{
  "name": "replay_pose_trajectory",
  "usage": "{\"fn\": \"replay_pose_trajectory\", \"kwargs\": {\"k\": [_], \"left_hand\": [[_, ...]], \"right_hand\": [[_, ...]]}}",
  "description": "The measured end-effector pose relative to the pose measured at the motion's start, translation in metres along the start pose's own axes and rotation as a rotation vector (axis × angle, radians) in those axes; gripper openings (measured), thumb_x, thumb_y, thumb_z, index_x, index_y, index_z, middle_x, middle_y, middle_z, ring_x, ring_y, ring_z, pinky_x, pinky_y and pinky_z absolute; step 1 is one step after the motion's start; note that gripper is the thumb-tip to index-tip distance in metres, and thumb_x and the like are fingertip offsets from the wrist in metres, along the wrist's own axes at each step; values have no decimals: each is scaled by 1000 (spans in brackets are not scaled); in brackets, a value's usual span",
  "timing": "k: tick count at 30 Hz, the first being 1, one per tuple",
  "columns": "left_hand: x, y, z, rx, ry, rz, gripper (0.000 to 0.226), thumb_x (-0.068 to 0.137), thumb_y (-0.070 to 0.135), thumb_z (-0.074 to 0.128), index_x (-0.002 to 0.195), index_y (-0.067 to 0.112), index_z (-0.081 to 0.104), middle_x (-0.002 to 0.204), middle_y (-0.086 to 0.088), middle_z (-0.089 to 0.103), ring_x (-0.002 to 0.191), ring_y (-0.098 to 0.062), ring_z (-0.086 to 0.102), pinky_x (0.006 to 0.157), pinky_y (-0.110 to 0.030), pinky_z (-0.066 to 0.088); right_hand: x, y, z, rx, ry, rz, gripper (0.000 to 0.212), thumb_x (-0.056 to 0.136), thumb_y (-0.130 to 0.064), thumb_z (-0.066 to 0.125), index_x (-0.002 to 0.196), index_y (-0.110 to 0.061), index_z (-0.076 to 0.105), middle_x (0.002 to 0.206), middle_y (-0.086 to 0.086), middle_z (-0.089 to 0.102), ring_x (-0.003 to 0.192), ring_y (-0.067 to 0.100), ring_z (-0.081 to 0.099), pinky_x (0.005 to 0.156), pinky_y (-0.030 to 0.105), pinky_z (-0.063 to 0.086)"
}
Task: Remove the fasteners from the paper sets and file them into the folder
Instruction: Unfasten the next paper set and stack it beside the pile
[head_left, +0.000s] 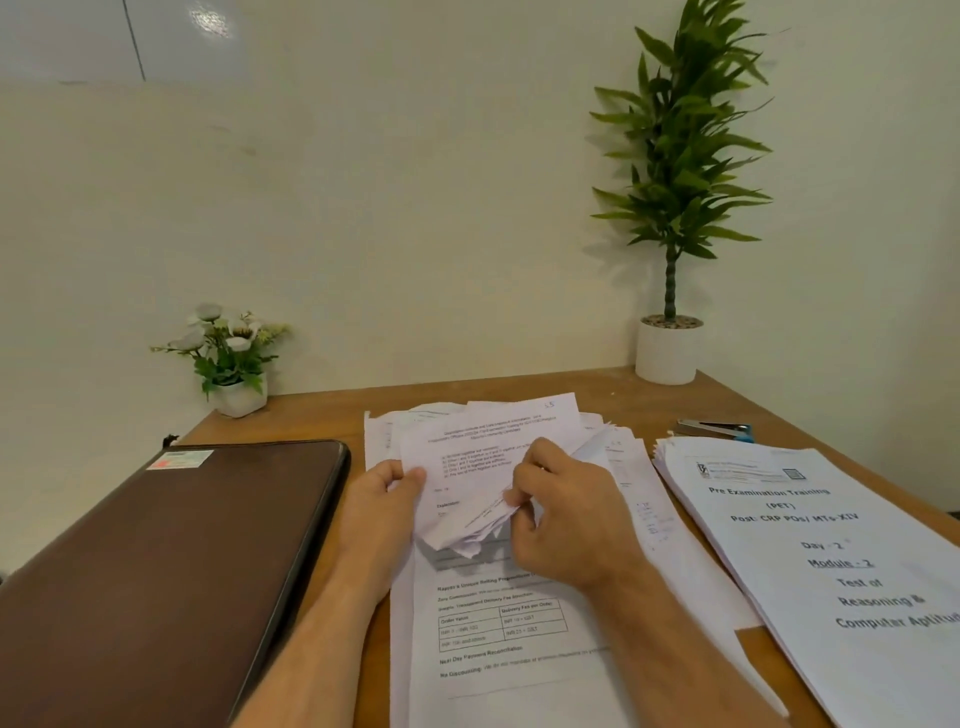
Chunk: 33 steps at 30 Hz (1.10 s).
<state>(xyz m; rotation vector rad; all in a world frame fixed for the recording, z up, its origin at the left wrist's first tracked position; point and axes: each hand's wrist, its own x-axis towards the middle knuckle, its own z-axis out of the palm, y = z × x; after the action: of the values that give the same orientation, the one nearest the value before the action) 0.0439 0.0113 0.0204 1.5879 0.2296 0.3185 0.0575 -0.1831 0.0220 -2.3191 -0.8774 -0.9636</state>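
While both hands' fingers pinch the paper set, the folder lies just left.

Fastener under the hands hidden; booklet title cut off right; folder cropped bottom-left.

A set of printed white sheets is held lifted above a loose pile of papers at mid-table, its near corner folded and crumpled. A thick printed stack is laid to the right, and a closed brown folder to the left
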Motion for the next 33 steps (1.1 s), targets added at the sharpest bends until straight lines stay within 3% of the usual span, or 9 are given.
{"fn": "replay_pose_trajectory", "kwargs": {"k": [5,9,11,14,17,22,26,30,33], "left_hand": [[1,-1,1,-127,-56,44,13,96,1,58,84,-4,56,92,-12,76,90,-30,74,82,-47,57],[13,-19,3,-159,-216,124,48,72,16,72,87,-22,46,92,-44,55,91,-61,56,80,-73,47],[12,-22,4,-158,-274,163,53,68,22,75,76,-22,46,79,-46,47,78,-60,51,72,-60,46],[-1,-9,6,-162,-171,261,33,92,9,59,68,-13,65,80,-30,68,81,-42,67,74,-37,55],[-1,-6,7,-122,-113,264,27,100,5,54,94,11,79,106,-4,77,104,-21,72,82,-31,57],[1,-7,9,-79,-93,285,69,95,-10,55,143,37,40,101,11,77,94,-12,74,66,-18,57],[2,-5,10,-100,-26,260,59,92,-11,60,131,31,48,101,2,77,93,-14,74,63,-19,57],[1,-10,4,-98,-232,275,18,94,4,61,109,0,70,98,-25,72,91,-47,68,77,-55,57],[-5,-10,2,-10,-367,263,46,74,27,64,79,-18,60,75,-38,55,70,-42,52,70,-42,43]], "right_hand": [[-2,3,2,38,6,7,8,70,-15,72,76,-17,68,88,-7,60,54,12,55,42,24,49],[-2,7,1,36,8,67,6,70,-16,69,70,-20,65,135,-6,53,53,9,55,45,18,47],[-2,9,3,42,17,66,6,68,-15,66,67,-20,65,138,-7,54,54,9,57,47,22,48],[-3,13,6,52,19,40,9,64,-15,61,69,-21,65,87,-9,69,52,10,54,45,29,51],[-4,13,7,78,36,20,12,63,-12,61,71,-21,64,68,-9,62,52,11,53,43,32,50],[-2,12,6,81,78,24,15,69,-7,62,76,-21,63,72,-9,63,56,11,55,46,30,49],[-2,11,3,85,80,10,18,67,-4,64,76,-19,64,78,-9,63,59,8,55,47,24,48],[0,5,0,78,44,59,11,74,-9,63,75,-20,64,122,-7,61,60,6,55,48,17,45],[0,6,1,86,-35,103,10,77,-16,56,72,-21,64,148,-8,46,69,7,62,54,22,52]]}}
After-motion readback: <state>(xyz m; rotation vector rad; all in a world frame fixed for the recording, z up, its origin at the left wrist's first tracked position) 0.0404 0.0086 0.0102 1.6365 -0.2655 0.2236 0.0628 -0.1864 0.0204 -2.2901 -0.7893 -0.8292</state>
